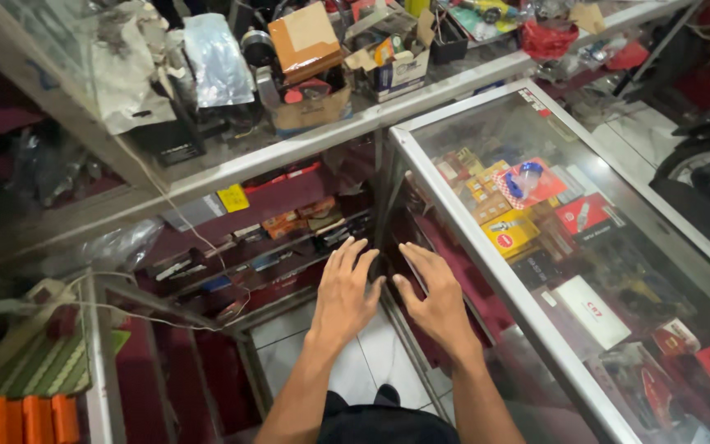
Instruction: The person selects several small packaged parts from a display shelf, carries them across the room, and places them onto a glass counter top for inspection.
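I am seeing both hands reaching forward and low, into the corner where two glass display cases meet. The left hand (345,296) is hovering with its fingers spread and empty; the right hand (435,294) is likewise open, fingers slightly fanned, holding nothing. Between the fingertips a small dark object (377,267) is sitting at the foot of the metal corner post (388,197); I cannot tell what it is, nor whether either hand is touching it. In my judgement nothing is gripped yet, so the work is only beginning.

The glass case (667,247) to the right is displaying boxed parts in yellow, red and white. The table (207,168) beyond is carrying cardboard boxes and plastic bags. Pale floor tiles (371,353) are showing below.
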